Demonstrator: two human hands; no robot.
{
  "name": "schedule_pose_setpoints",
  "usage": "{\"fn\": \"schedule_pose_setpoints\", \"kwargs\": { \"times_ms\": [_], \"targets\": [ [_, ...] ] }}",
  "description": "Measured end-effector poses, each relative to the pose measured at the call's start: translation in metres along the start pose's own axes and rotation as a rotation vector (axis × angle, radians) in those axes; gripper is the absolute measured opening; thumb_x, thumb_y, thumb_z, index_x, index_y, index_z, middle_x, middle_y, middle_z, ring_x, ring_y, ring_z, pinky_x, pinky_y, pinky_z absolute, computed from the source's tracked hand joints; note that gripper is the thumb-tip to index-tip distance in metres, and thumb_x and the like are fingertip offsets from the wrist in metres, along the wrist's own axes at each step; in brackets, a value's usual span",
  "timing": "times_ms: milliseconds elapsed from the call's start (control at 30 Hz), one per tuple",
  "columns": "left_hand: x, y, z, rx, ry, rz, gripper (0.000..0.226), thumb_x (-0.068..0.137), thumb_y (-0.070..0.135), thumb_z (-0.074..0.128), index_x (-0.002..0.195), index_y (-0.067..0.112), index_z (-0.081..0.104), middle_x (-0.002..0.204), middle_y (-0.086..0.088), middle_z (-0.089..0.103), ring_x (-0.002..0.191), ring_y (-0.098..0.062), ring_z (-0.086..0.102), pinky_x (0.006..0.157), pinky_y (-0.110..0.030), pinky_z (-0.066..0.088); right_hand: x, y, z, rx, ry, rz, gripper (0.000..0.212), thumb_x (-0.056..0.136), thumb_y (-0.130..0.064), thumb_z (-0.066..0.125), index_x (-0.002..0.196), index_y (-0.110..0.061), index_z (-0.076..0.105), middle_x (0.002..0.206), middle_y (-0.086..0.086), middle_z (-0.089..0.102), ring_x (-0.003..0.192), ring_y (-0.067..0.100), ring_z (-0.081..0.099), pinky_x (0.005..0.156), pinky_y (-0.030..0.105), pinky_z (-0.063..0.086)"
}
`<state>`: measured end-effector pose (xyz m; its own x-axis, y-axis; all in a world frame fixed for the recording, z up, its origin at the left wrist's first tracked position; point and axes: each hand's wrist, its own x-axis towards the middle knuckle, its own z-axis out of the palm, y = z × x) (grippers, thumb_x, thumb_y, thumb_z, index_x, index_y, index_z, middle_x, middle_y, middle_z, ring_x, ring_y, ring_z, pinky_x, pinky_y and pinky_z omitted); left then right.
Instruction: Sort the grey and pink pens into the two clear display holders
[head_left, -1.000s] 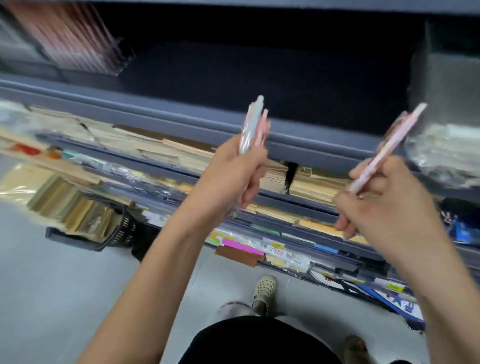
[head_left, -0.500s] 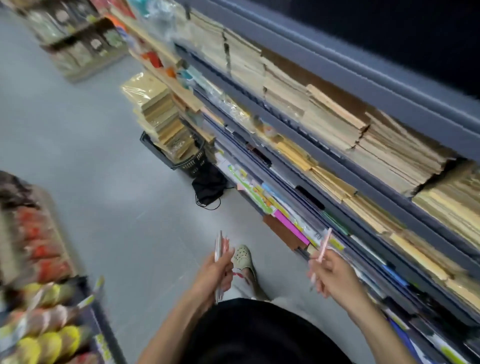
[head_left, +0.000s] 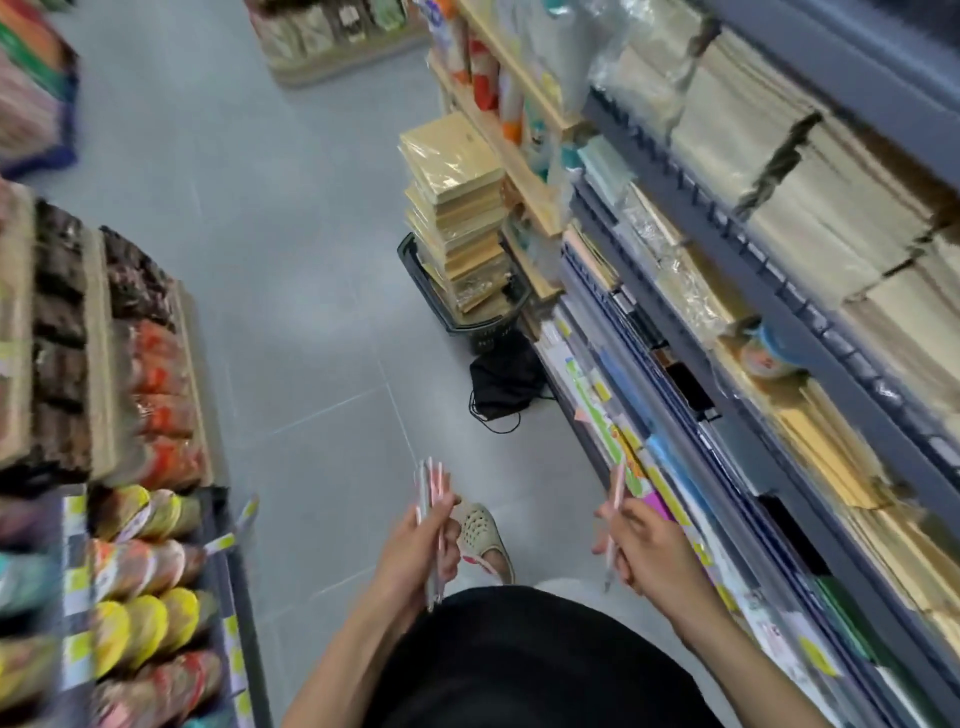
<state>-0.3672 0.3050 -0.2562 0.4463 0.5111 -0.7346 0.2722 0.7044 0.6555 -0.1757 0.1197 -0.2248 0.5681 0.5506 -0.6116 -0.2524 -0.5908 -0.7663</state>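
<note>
Holding a loose bundle of pens upright, the left hand sits at about 6 o'clock in the view, its grip curled round the middle of the barrels. The right hand, at 5 o'clock, has its grip pinched on a single pink pen. The two hands are apart, both low over the grey floor of a shop aisle.

The likeliest slip is in the bundle. Several thin, smooth barrels share one grip, so a pen could slide out and fall by the shoe just beside that hand at 3 o'clock. Pink and grey barrels lie pressed together, so a colour could be misjudged and end up in the wrong holder. The view points down the aisle rather than at any holder, and a placement made without looking could miss. The basket of stacked packets and the black bag on the floor at 12 o'clock could catch a foot.

Neither clear display holder is in view, so which one takes which colour cannot be told. The number of pens in the bundle, and how many are grey, is hard to make out through the blur. The shelving at 3 o'clock and the snack racks at 9 o'clock are smeared, and their labels are unreadable.
</note>
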Motion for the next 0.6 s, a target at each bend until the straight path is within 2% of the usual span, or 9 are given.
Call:
{"fn": "schedule_pose_setpoints", "kwargs": {
  "times_ms": [133, 267, 400, 500, 567, 600],
  "targets": [
    [0.049, 0.069, -0.015, 0.075, -0.071, 0.080, 0.037, 0.097, 0.040, 0.061, 0.117, 0.009, 0.058, 0.064, -0.003, 0.048, 0.043, -0.016, 0.039, 0.040, -0.025, 0.035, 0.046, -0.062, 0.020, 0.030, 0.064, -0.069, 0.020, 0.095, -0.042, 0.055, 0.085, -0.032, 0.069, 0.077, 0.002, 0.071, 0.052, 0.010, 0.051, 0.051, 0.028, 0.041],
    [0.089, 0.139, -0.003, 0.115, -0.149, 0.110, 0.040, 0.096, 0.042, 0.063, 0.117, 0.008, 0.057, 0.063, -0.001, 0.041, 0.044, -0.014, 0.035, 0.040, -0.025, 0.031, 0.081, -0.117, 0.022, 0.061, 0.155, -0.108, 0.025, 0.093, -0.048, 0.056, 0.085, -0.028, 0.069, 0.065, -0.010, 0.066, 0.052, 0.008, 0.052, 0.050, 0.024, 0.043],
    [0.124, 0.199, 0.029, 0.127, -0.242, 0.152, 0.058, 0.083, 0.051, 0.070, 0.115, 0.006, 0.052, 0.060, -0.001, 0.039, 0.043, -0.014, 0.030, 0.039, -0.023, 0.027, 0.113, -0.160, 0.013, 0.127, 0.209, -0.164, 0.018, 0.094, -0.042, 0.057, 0.100, -0.032, 0.071, 0.057, -0.002, 0.056, 0.051, 0.009, 0.051, 0.049, 0.021, 0.043],
    [0.150, 0.233, 0.055, 0.125, -0.311, 0.176, 0.055, 0.087, 0.048, 0.068, 0.117, 0.005, 0.049, 0.060, 0.000, 0.038, 0.042, -0.013, 0.029, 0.038, -0.023, 0.027, 0.139, -0.189, 0.003, 0.195, 0.258, -0.218, 0.015, 0.098, -0.030, 0.054, 0.105, -0.033, 0.068, 0.061, -0.002, 0.060, 0.054, 0.010, 0.053, 0.053, 0.022, 0.048],
    [0.166, 0.257, 0.072, 0.144, -0.360, 0.189, 0.048, 0.087, 0.049, 0.069, 0.104, 0.009, 0.052, 0.059, 0.000, 0.038, 0.043, -0.013, 0.028, 0.038, -0.023, 0.027, 0.157, -0.209, -0.002, 0.223, 0.290, -0.260, 0.017, 0.100, -0.025, 0.051, 0.111, -0.030, 0.062, 0.072, -0.003, 0.067, 0.054, 0.009, 0.053, 0.052, 0.022, 0.047],
    [0.174, 0.270, 0.081, 0.171, -0.385, 0.194, 0.040, 0.088, 0.049, 0.068, 0.095, 0.013, 0.051, 0.058, 0.001, 0.037, 0.043, -0.013, 0.028, 0.038, -0.023, 0.027, 0.165, -0.218, -0.004, 0.238, 0.305, -0.272, 0.022, 0.101, -0.024, 0.049, 0.118, -0.035, 0.058, 0.079, -0.002, 0.070, 0.054, 0.007, 0.053, 0.052, 0.021, 0.046]
  ]
}}
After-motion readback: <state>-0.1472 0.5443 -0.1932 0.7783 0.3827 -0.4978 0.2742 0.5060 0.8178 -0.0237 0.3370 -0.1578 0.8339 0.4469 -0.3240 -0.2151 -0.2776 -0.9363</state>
